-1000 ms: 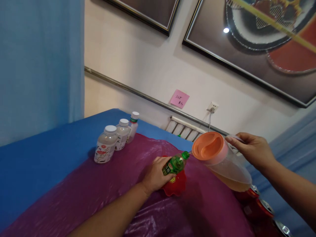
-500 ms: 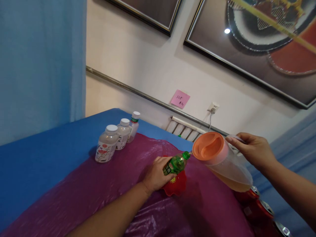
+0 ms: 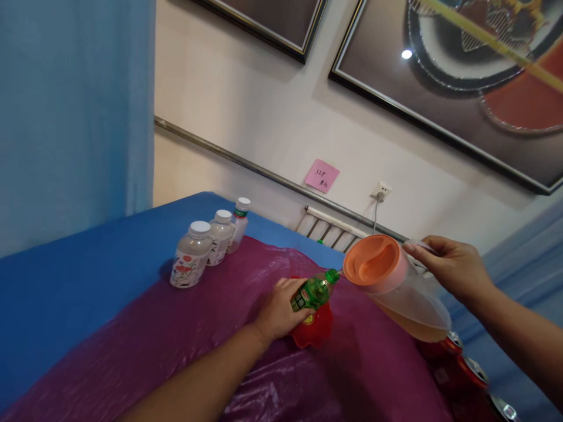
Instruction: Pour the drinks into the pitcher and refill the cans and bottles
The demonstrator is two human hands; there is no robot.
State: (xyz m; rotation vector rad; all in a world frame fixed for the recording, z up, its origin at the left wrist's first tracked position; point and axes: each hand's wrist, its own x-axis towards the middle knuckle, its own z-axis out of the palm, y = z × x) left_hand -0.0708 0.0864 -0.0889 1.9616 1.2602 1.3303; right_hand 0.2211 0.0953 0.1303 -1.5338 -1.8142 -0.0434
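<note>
My left hand (image 3: pixel 284 310) is wrapped round a small green plastic bottle (image 3: pixel 313 293), which leans to the right with its green-rimmed mouth up. Under it lies a red scallop-edged dish (image 3: pixel 314 331), partly hidden by the hand and bottle. My right hand (image 3: pixel 457 264) grips the handle of a clear plastic pitcher (image 3: pixel 413 302) with an orange lid (image 3: pixel 373 261). The pitcher is tipped to the left, brownish liquid low in its body. Its spout meets the bottle's mouth; whether liquid is flowing there I cannot tell.
Three clear bottles with white caps, the nearest a labelled one (image 3: pixel 190 258), stand at the left. Several red cans (image 3: pixel 460 375) stand at the lower right. Purple plastic sheeting (image 3: pixel 176 346) covers part of the blue table (image 3: pixel 88 281). A metal rail (image 3: pixel 246 165) crosses the wall behind.
Almost nothing differs. Both hands hold the bottle and the tilted pitcher in the same places; the view has shifted very slightly.
</note>
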